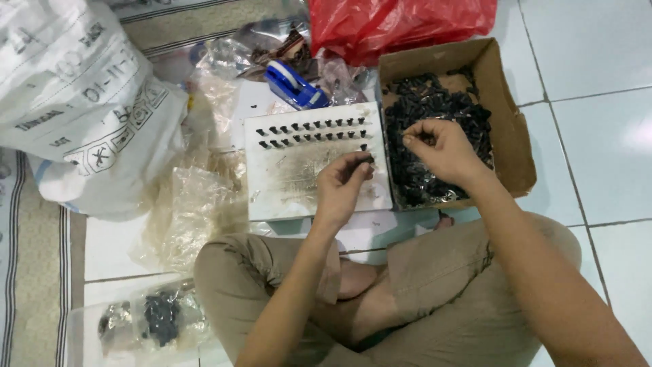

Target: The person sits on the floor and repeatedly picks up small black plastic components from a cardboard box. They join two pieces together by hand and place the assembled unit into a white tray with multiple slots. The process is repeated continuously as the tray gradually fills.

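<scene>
1. Nearest, at 6 o'clock: crossed legs in tan trousers (pixel 407 292) on the tiled floor (pixel 598 136), and at 8 o'clock a clear bag of dark parts (pixel 159 316), its contents blurred.
2. Left hand (pixel 343 187), at centre, pinched shut on a small black peg (pixel 367 160) at the right edge of the white perforated board (pixel 299 183), at the end of the third row.
3. Right hand (pixel 441 149), at 2 o'clock of the left, curled over the cardboard box (pixel 506 115), fingertips closed on something small and dark; hard to say exactly what.
4. Progress, judged from the board: two rows of pegs (pixel 312 132) filled along the far edge, a third barely begun, most of the board bare below. Heap of loose black pegs (pixel 424 109) in the box unsorted.
5. Farther, at 12 o'clock: blue tape dispenser (pixel 295 85), crumpled clear plastic, red bag (pixel 401 24) cut off by the frame.
6. At 10 o'clock: large white sack (pixel 75 102), partly out of view.
</scene>
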